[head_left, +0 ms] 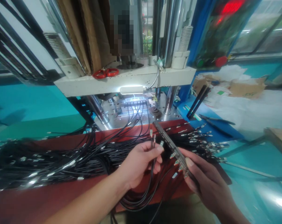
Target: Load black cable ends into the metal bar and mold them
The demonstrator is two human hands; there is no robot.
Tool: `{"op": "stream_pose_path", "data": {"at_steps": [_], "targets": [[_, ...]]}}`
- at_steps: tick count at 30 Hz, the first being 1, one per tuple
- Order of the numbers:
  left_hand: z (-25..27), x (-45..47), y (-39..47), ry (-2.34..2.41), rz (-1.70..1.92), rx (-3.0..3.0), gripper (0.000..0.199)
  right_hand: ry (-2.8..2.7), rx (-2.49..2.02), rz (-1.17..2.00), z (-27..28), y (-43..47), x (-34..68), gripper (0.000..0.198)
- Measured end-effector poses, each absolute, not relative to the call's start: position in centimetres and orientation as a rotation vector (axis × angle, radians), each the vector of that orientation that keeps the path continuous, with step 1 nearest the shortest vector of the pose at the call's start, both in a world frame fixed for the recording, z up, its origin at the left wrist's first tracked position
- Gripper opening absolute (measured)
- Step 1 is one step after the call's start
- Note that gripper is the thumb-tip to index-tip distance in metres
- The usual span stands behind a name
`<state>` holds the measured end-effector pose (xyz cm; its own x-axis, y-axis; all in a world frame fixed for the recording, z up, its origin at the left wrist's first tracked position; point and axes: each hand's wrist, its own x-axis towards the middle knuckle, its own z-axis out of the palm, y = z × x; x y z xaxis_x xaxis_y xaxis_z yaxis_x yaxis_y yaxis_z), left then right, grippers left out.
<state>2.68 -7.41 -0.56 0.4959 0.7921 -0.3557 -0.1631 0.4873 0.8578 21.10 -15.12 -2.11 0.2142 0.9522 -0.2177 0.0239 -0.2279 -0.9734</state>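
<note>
My left hand [142, 160] is closed around several black cables [152, 175], with their small metal connector ends sticking up past the thumb and fingers. In my right hand [203, 175] is a long dark metal bar [170, 144], gripped near its lower end and slanting up to the left. Several cable connectors [177, 162] sit along the lower left edge of the bar. The held cables loop down below my left hand. Behind both hands, a big bundle of black cables [68, 161] with metal ends lies across the red-brown table [21, 203].
Ahead stands a press with a white plate [129, 81] and a lit lamp [131, 90]. Cables run into a lit fixture [133, 102] beneath. Red-handled scissors [105, 73] lie on the plate. Dark pliers [218, 124] rest on a blue surface at right, near white bags [269, 107].
</note>
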Motion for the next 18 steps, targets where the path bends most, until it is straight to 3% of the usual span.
{"op": "stream_pose_path", "data": {"at_steps": [8, 18], "targets": [[-0.86, 3.31, -7.88, 0.977, 0.613, 0.982, 0.017, -0.797, -1.517, 1.374, -1.50, -15.14, 20.68, 0.051], [-0.38, 3.13, -7.57, 0.957, 0.628, 0.971, 0.018, -0.839, -1.535, 1.318, -1.50, -15.11, 20.59, 0.051]]}}
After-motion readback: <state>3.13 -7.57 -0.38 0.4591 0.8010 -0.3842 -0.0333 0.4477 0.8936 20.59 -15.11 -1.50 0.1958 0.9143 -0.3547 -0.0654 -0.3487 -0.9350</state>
